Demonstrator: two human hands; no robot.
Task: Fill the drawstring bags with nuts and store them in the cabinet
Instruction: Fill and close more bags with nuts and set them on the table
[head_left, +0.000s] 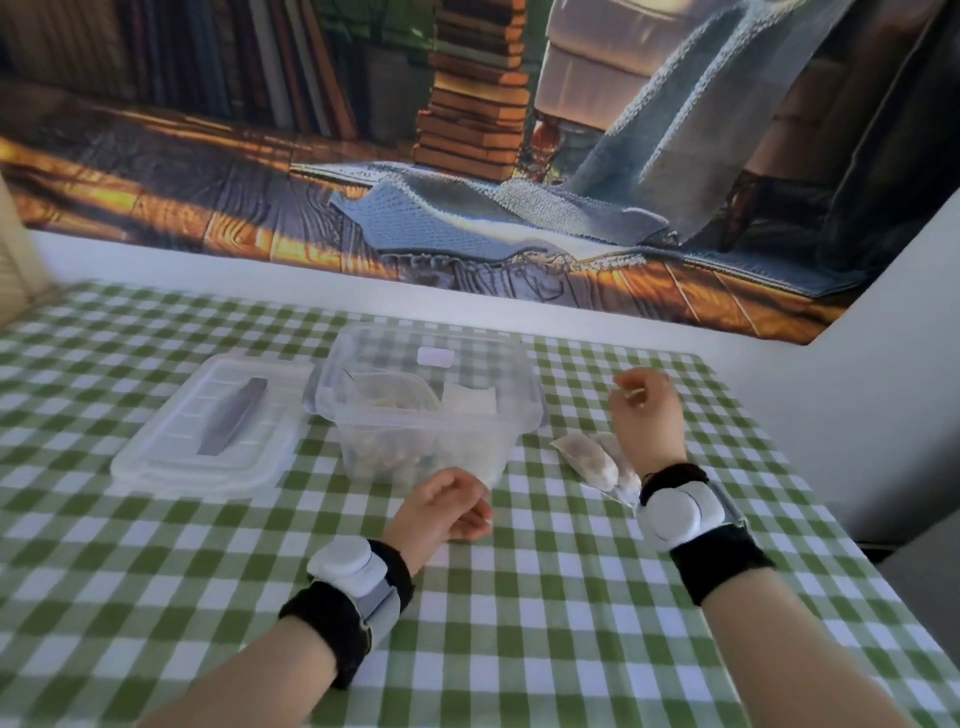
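Pause between fills, probably. Had filled drawstring bags lying on counter just beside right hand, fingers curled, grasp impossible to tell; left hand fingers relaxed, empty, before nut container. Needed next, likely: carrying bags to cabinet.

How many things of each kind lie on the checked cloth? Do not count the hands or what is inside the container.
Container: 1
Lid: 1
Bags: 2
Total: 4
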